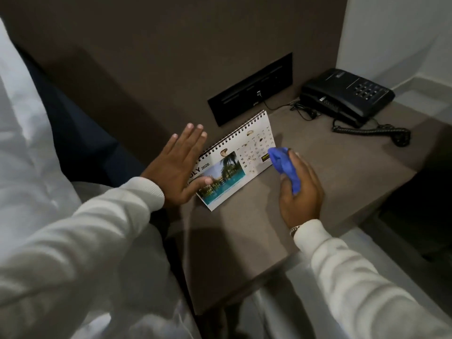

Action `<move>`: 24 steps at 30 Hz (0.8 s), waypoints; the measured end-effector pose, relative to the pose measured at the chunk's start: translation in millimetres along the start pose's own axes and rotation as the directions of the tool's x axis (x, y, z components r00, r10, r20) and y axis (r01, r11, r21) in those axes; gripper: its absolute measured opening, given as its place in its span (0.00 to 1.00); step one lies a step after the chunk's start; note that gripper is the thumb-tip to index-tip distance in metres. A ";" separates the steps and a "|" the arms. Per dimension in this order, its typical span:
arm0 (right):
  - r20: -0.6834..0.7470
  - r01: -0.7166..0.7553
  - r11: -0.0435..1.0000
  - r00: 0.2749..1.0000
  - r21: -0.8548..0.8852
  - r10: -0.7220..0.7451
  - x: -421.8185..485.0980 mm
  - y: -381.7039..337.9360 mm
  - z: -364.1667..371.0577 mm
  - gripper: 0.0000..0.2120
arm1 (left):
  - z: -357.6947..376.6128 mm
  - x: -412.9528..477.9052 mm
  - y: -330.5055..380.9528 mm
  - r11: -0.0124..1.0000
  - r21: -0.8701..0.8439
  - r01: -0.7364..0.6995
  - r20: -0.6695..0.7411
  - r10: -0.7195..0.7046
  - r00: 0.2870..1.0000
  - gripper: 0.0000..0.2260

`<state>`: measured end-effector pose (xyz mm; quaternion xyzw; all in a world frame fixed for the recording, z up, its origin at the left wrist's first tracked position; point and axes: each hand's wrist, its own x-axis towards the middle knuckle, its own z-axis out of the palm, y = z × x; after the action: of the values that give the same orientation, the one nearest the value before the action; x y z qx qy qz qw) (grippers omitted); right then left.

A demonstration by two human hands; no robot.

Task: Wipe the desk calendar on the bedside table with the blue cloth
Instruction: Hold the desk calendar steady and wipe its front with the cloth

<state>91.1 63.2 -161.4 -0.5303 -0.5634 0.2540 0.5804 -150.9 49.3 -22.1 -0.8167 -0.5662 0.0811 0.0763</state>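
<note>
Hands: while the left hand [179, 167] is spread flat with fingers straight, its thumb lying across the near-left part of the calendar page, the right hand [299, 189] is curled around a bunched blue cloth [285, 165] and grips it between thumb and fingers.
Cloth: soft and limp, wadded into a lump; its far tip sits at the right edge of the page, touching or just short of it, I cannot tell which.
Desk calendar [238, 159]: it stands tilted on the counter [330, 172] near the left edge, a spiral-bound tent of card with a pool photo and a date grid facing the person.
Handling, as I judge it: light and thin, stiff enough to hold its shape yet likely to skid or fold under a sideways wipe, and the glossy page looks slippery.
Hold: best steadied at the left end or along the wire binding at the top, with the palm flat as now, leaving the page free for the cloth.
Surroundings: a black telephone [347, 96] sits at the far right with its coiled cord [374, 132] trailing nearer, well apart from the calendar; a dark wall panel [250, 91] with a plugged cable is just behind it.
Obstacles: nothing lies between cloth and page; white bedding [29, 133] crowds the left.
</note>
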 end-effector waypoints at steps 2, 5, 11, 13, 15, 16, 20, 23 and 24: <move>-0.018 0.007 0.998 1.000 0.056 -0.006 1.8 -10.2 14.4 0.24 | 4.1 6.6 -4.4 0.997 0.019 -0.068 0.045 0.067 0.997 0.43; -0.028 0.009 0.994 1.000 0.113 -0.006 13.4 -21.7 35.1 0.24 | 11.0 17.7 -5.8 0.992 0.002 -0.128 0.041 0.128 0.991 0.44; -0.021 0.012 0.994 1.000 0.112 -0.010 30.4 -31.1 76.9 0.24 | 19.3 22.9 -11.5 0.978 -0.144 -0.154 0.036 0.161 0.986 0.48; -0.005 0.029 0.997 1.000 0.073 -0.028 18.9 -32.1 87.9 0.26 | 19.5 23.6 -11.8 0.978 -0.130 -0.162 0.033 0.167 0.985 0.48; 0.044 0.020 0.999 0.999 0.039 -0.022 0.0 -30.6 95.9 0.27 | 19.5 23.3 -11.8 0.979 -0.116 -0.170 0.018 0.173 0.985 0.48; 0.072 0.010 1.000 0.997 0.027 -0.012 -9.5 -28.9 97.7 0.28 | 19.7 23.3 -11.7 0.978 -0.113 -0.175 0.011 0.178 0.984 0.48; 0.065 0.010 0.999 0.998 0.034 -0.012 -14.9 -24.4 94.0 0.29 | 20.2 23.4 -14.1 0.976 -0.098 -0.193 0.011 0.195 0.981 0.48; -0.018 -0.002 0.999 1.000 0.034 0.003 15.1 -28.1 91.5 0.30 | 22.8 23.7 -16.2 0.974 -0.093 -0.208 0.001 0.209 0.978 0.48; -0.020 -0.013 1.000 1.000 0.017 0.013 24.9 -30.2 91.9 0.30 | 23.7 24.1 -17.1 0.974 -0.094 -0.208 -0.002 0.209 0.978 0.49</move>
<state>2.9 106.4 -142.8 -0.5314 -0.5519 0.2574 0.5888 -163.4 78.7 -42.6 -0.8740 -0.4808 0.0652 0.0271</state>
